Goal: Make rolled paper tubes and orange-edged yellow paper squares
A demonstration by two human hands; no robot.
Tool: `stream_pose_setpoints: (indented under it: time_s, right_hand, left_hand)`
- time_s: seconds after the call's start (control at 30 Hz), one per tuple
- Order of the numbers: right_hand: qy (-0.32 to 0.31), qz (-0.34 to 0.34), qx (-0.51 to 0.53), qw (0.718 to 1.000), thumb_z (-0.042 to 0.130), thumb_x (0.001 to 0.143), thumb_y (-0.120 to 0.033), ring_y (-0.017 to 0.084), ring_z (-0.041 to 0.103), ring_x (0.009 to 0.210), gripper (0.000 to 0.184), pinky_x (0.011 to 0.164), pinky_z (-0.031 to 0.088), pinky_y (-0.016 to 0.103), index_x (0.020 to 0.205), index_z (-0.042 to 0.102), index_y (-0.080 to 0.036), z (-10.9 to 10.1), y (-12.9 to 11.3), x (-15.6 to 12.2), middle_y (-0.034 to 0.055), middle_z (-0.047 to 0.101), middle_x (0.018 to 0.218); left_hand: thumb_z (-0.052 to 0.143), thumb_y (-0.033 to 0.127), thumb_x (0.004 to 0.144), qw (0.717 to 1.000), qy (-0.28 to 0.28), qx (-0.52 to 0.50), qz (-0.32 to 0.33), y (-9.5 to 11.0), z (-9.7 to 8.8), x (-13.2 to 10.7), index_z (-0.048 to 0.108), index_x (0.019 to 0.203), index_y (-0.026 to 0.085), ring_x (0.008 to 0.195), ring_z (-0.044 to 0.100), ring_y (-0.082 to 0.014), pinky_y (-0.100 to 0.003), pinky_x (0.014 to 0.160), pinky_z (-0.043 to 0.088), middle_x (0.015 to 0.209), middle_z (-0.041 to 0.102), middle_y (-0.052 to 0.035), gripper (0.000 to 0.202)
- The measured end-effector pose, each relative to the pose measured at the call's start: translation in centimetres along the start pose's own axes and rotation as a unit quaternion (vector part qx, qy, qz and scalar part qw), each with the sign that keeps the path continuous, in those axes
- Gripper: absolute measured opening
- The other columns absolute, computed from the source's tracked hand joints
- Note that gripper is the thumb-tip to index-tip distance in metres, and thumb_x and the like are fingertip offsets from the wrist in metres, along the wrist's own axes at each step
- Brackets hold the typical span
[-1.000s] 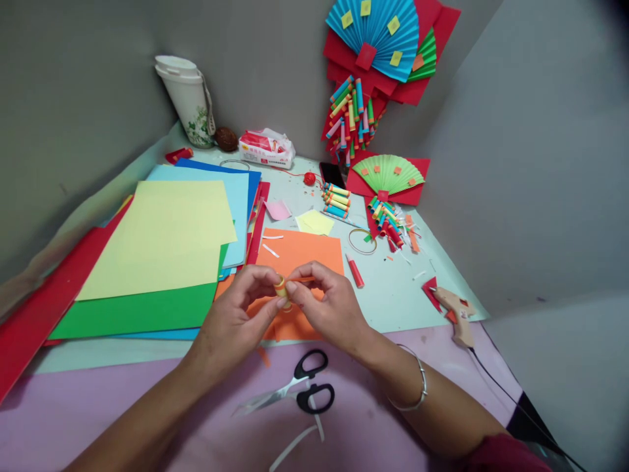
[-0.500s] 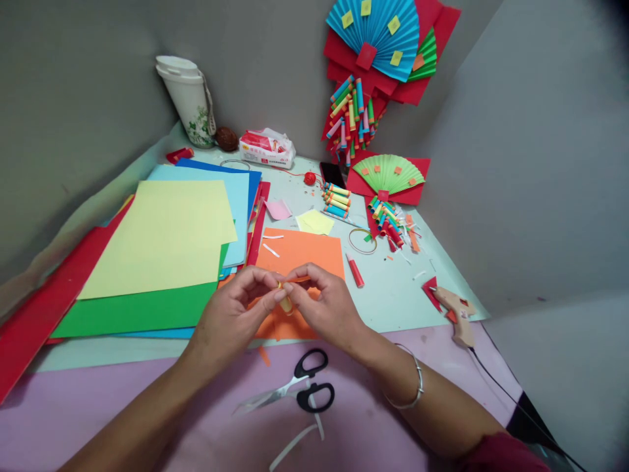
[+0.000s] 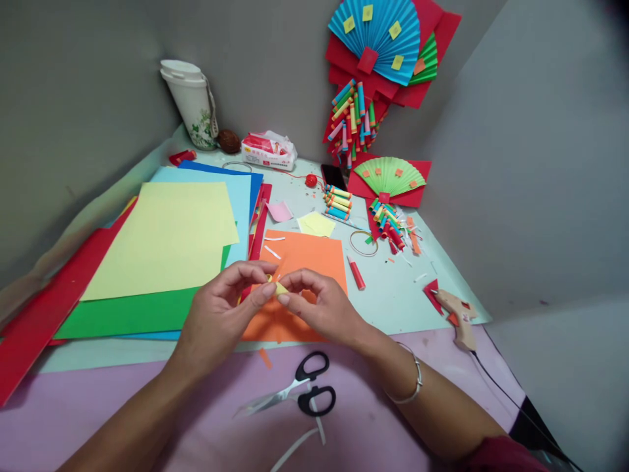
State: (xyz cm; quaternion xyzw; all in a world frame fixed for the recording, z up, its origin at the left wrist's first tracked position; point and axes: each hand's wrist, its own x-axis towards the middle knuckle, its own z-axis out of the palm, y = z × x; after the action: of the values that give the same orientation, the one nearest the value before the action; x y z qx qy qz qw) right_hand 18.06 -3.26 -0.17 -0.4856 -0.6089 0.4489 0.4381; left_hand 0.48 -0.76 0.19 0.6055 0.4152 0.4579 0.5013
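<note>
My left hand (image 3: pixel 223 314) and my right hand (image 3: pixel 322 308) meet fingertip to fingertip over an orange paper sheet (image 3: pixel 307 255). Between them they pinch a small yellow paper roll (image 3: pixel 278 287) with an orange band; most of it is hidden by the fingers. A silver bangle (image 3: pixel 410 387) circles my right wrist. Black-handled scissors (image 3: pixel 302 390) lie just below the hands on the purple surface, with a white paper strip (image 3: pixel 295 446) under them.
A stack of coloured paper sheets (image 3: pixel 167 242) fills the left. Small paper rolls (image 3: pixel 337 202), a red glue stick (image 3: pixel 356 273), a ring (image 3: pixel 363 242), a green paper fan (image 3: pixel 390 177) and a glue gun (image 3: pixel 457 314) lie to the right. A cup (image 3: pixel 192 101) stands at the back.
Both hands have shifted slightly left and down, and the fingers have closed tighter on the paper roll, so less of it shows now.
</note>
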Motion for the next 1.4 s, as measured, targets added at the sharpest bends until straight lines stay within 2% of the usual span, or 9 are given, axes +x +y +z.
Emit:
stream_pose_setpoints:
  time_s: [0.13,0.27,0.4,0.73,0.97,1.1,1.27,1.4]
  right_hand:
    - [0.041,-0.050,-0.080,0.995,0.066,0.084,-0.028,0.015,0.063,0.081,0.009,0.071,0.050,0.027,0.090,0.066,-0.020,0.1,0.1,-0.2,0.0008,0.068,0.089]
    - [0.065,-0.109,-0.149,0.981,0.064,0.086,-0.025,0.015,0.063,0.083,0.006,0.077,0.049,0.029,0.090,0.065,-0.021,0.2,0.5,-0.2,0.0012,0.067,0.088]
    - [0.073,-0.143,-0.187,0.969,0.063,0.088,-0.025,0.017,0.063,0.083,0.006,0.078,0.048,0.031,0.091,0.064,-0.020,0.3,0.8,-0.2,0.0029,0.067,0.087]
    - [0.061,-0.107,-0.185,0.975,0.062,0.088,-0.027,0.016,0.062,0.080,0.010,0.075,0.048,0.029,0.093,0.067,-0.020,0.4,0.9,-0.3,0.0022,0.068,0.087]
    - [0.072,-0.119,-0.225,0.964,0.062,0.087,-0.024,0.015,0.059,0.077,0.008,0.073,0.045,0.028,0.091,0.067,-0.019,0.6,0.9,-0.5,0.0012,0.065,0.082]
    - [0.062,-0.113,-0.219,0.967,0.062,0.087,-0.025,0.016,0.060,0.078,0.009,0.074,0.046,0.029,0.091,0.067,-0.019,0.8,0.6,-0.5,0.0020,0.067,0.083]
    - [0.053,-0.066,-0.173,0.981,0.062,0.087,-0.028,0.015,0.062,0.080,0.010,0.075,0.047,0.028,0.092,0.068,-0.020,0.5,0.5,-0.4,0.0017,0.068,0.087]
    - [0.046,-0.016,-0.110,0.993,0.063,0.086,-0.030,0.014,0.062,0.080,0.013,0.074,0.048,0.027,0.091,0.068,-0.019,-0.1,0.1,-0.1,0.0014,0.069,0.087]
  left_hand:
    - [0.071,0.037,0.081,0.997,0.014,0.063,0.039,-0.2,-0.3,0.0,0.065,0.081,0.023,0.107,0.063,-0.0228,-0.035,0.097,0.046,0.107,0.070,-0.0050,0.016]
    - [0.069,0.036,0.083,0.990,0.023,0.108,0.090,-0.6,-0.4,0.2,0.068,0.084,0.024,0.107,0.064,-0.0217,-0.035,0.098,0.045,0.107,0.070,-0.0038,0.012]
    - [0.066,0.035,0.085,0.985,0.029,0.138,0.101,-0.7,-0.4,0.2,0.068,0.083,0.025,0.102,0.064,-0.0199,-0.033,0.096,0.046,0.104,0.070,-0.0021,0.010]
    - [0.063,0.037,0.086,0.987,0.031,0.141,0.073,-0.5,-0.5,0.1,0.069,0.084,0.024,0.103,0.064,-0.0188,-0.030,0.096,0.045,0.106,0.070,-0.0023,0.014]
    - [0.062,0.039,0.087,0.983,0.031,0.169,0.060,-0.7,-0.5,0.2,0.067,0.080,0.025,0.102,0.063,-0.0192,-0.030,0.095,0.045,0.105,0.069,-0.0015,0.017]
    - [0.061,0.041,0.087,0.978,0.038,0.194,0.070,-0.5,-0.6,0.0,0.066,0.078,0.025,0.098,0.063,-0.0201,-0.030,0.092,0.046,0.101,0.069,-0.0014,0.019]
    - [0.061,0.043,0.085,0.979,0.044,0.188,0.064,-0.4,-0.4,0.3,0.067,0.076,0.026,0.095,0.064,-0.0213,-0.032,0.093,0.048,0.099,0.070,-0.0021,0.021]
    - [0.062,0.045,0.083,0.986,0.017,0.161,0.048,-0.6,-0.5,0.7,0.070,0.086,0.025,0.099,0.064,-0.0231,-0.033,0.092,0.049,0.104,0.071,-0.0046,0.022]
